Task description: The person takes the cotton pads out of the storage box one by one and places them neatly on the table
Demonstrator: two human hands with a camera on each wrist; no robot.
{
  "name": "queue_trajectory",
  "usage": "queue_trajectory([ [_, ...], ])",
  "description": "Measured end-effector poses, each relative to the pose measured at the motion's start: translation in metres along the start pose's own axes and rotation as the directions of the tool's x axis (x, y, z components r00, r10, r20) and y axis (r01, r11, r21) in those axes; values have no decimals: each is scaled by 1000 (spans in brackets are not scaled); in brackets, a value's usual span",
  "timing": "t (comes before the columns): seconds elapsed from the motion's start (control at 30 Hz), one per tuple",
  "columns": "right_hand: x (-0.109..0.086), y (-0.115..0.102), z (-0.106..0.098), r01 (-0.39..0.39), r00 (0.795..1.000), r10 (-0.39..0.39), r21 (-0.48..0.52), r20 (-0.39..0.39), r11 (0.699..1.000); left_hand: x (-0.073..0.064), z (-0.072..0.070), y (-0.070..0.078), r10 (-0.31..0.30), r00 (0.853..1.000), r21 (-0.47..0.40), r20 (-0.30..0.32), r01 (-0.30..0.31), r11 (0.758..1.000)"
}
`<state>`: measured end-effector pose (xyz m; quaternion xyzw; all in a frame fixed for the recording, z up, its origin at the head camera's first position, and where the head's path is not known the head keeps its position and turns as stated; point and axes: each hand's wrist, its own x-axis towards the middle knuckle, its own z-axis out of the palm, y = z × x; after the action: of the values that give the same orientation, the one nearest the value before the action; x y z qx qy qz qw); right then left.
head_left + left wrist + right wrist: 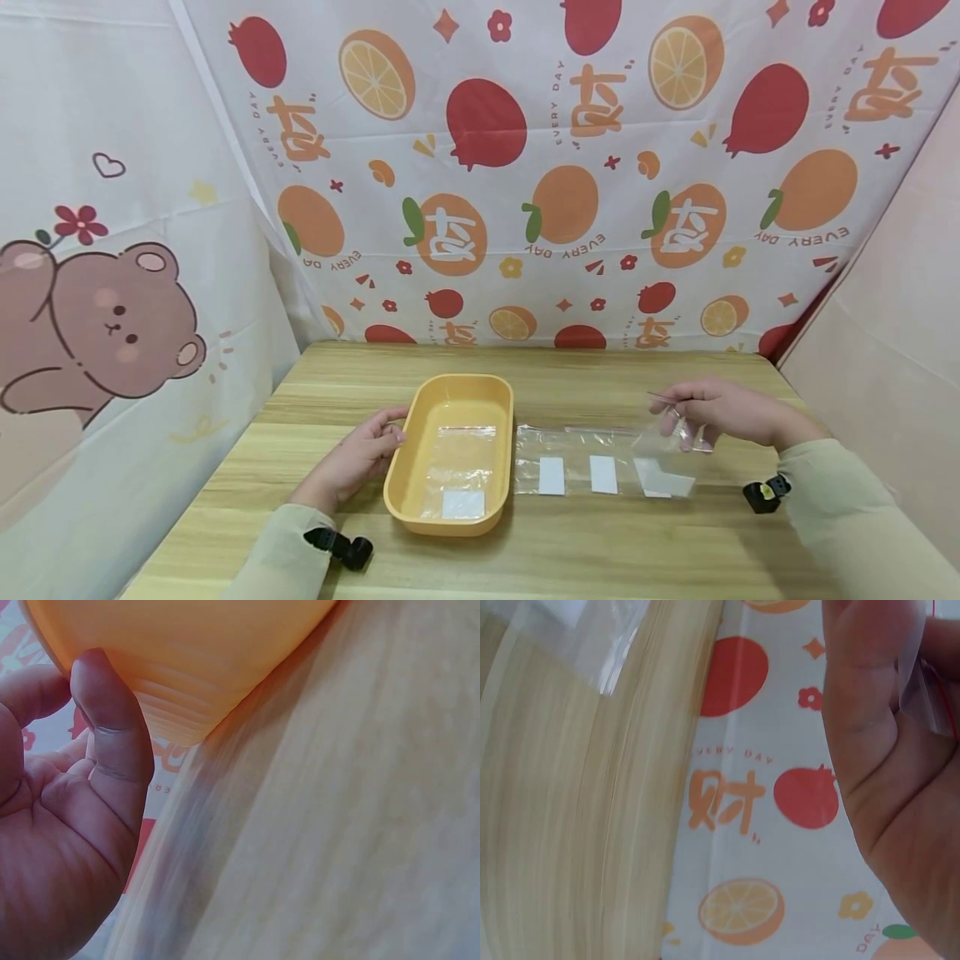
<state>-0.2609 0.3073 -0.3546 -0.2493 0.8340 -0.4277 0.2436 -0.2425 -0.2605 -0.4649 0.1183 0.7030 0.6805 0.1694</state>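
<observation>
A yellow-orange oval tray sits on the table with a clear zip-lock bag lying in it. My left hand grips the tray's left rim; in the left wrist view the thumb presses against the tray wall. To the right of the tray, clear bags with white labels lie in an overlapping row. Above the right end of that row, my right hand pinches another clear zip-lock bag by its top, its white label hanging tilted. That hand's fingertips are partly hidden in the right wrist view.
The wooden table ends at a fruit-print cloth behind. A bear-print cloth hangs on the left and a plain pale one on the right. Both wrists carry small black cameras.
</observation>
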Motion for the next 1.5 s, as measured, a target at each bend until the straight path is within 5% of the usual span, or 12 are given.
queue_trajectory([
  [0.47,-30,21,-17,-145,978,138,35,156,989,-1,2,1,-3,1000,-3,-4,3,1000],
  [0.63,-35,31,-21,-194,969,189,18,156,981,-1,2,1,-13,1000,14,-9,13,1000],
  [0.93,-22,53,-13,-191,979,203,-231,29,954,1,1,-1,-8,1000,0,2,8,1000],
  [1.17,-5,73,-4,-156,987,119,-479,-108,864,0,1,-1,-5,1000,-6,11,5,1000],
  [1.5,16,89,3,-207,970,96,-557,-222,805,0,0,-1,-8,1000,1,6,8,1000],
])
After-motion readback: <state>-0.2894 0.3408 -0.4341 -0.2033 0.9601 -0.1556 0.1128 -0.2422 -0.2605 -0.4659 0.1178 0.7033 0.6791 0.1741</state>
